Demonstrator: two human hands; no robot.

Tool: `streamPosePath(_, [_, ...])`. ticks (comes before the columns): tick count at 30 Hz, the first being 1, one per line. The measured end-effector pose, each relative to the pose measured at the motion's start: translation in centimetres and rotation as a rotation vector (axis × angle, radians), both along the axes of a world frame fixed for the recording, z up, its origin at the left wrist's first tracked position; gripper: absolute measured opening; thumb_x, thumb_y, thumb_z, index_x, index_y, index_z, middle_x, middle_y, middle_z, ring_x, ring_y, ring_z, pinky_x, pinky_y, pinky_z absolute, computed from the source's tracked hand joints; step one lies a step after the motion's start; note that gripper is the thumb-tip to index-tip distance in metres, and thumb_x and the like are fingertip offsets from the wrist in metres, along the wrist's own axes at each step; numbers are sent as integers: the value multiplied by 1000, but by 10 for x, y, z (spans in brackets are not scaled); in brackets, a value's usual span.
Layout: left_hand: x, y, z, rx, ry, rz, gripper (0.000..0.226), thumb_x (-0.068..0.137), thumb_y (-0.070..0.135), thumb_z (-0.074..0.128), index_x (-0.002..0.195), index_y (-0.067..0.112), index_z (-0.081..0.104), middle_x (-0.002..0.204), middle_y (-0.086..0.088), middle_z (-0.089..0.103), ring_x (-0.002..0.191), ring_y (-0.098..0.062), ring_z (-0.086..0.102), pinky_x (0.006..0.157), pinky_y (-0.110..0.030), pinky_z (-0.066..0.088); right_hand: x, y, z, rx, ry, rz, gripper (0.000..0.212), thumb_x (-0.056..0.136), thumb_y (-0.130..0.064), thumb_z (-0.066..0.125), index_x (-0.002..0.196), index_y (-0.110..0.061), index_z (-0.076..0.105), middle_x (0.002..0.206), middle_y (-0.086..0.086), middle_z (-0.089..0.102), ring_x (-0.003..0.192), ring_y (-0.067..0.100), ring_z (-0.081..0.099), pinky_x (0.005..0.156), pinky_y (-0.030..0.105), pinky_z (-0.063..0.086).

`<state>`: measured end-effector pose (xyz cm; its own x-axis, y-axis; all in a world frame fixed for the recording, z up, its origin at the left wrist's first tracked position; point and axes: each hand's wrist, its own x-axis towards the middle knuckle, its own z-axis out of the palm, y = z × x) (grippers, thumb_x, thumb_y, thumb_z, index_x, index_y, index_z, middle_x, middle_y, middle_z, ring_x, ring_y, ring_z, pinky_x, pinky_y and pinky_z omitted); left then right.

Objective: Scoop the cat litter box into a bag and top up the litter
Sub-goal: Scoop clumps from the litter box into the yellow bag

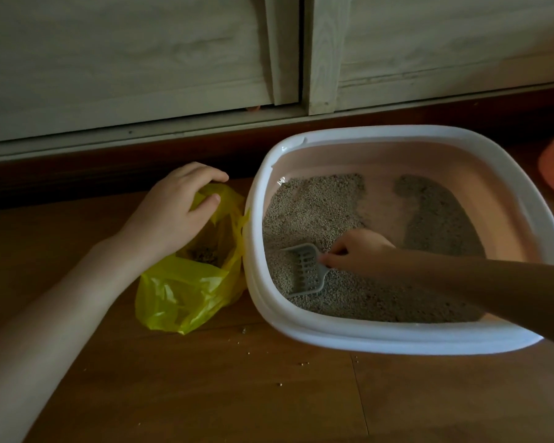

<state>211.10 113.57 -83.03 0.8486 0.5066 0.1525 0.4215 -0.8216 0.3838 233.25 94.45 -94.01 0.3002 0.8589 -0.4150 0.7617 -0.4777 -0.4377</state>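
My right hand (pixel 360 249) pinches the scoop (pixel 304 270) handle, blade pointing left in the litter box (pixel 263 302). Bag (pixel 186 289) lies just left on the floor, left hand (pixel 176 212) gripping its mouth.

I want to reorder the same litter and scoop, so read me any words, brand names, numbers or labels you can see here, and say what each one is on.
No text can be read in this picture.
Yellow bag: plain, no print visible.
Litter box: white rim and pink inside, no label or brand showing.
Grey scoop: only slots, no marking visible.
Cabinet doors behind: wood grain only.
The picture is dim, so fine embossed marks could go unseen.
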Motion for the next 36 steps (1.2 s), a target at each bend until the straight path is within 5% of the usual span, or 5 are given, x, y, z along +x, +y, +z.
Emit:
streamPosePath(6, [-4, 1, 5, -4, -8, 10, 31, 94, 17, 51, 125, 18, 56, 124, 8, 53, 117, -6, 47, 94, -21, 33, 1, -10, -8, 16, 181, -132, 44, 86, -52, 60, 60, -17, 66, 48, -3, 49, 43, 11, 39, 46, 23, 31])
streamPosePath(13, [-2, -3, 10, 2, -15, 5, 32, 94, 17, 51, 126, 17, 56, 126, 6, 53, 118, -10, 48, 94, -24, 35, 14, -30, 3, 123, 303, -392, 44, 84, -47, 63, 74, -5, 72, 55, 1, 58, 52, 16, 47, 48, 23, 35])
streamPosePath(20, [7, -9, 11, 8, -23, -11, 31, 94, 16, 53, 125, 17, 57, 125, 5, 54, 117, -12, 49, 93, -24, 35, 24, -42, 20, 211, 161, -424, 51, 86, -49, 60, 50, -14, 59, 44, -3, 50, 40, 10, 39, 49, 24, 31])
streamPosePath(25, [9, -13, 13, 14, -41, -22, 31, 94, 17, 53, 124, 18, 57, 124, 6, 54, 115, -10, 49, 91, -24, 34, 30, -45, 33, 254, 96, -397, 57, 87, -53, 57, 60, -3, 61, 49, 3, 51, 42, 12, 38, 49, 25, 31])
streamPosePath(36, [1, -8, 20, -1, -61, 12, 31, 94, 18, 52, 125, 20, 56, 125, 10, 52, 109, 1, 42, 89, -18, 32, 16, -36, 79, 359, 166, -391, 45, 88, -45, 59, 57, -13, 65, 49, 3, 58, 44, 13, 47, 52, 27, 41])
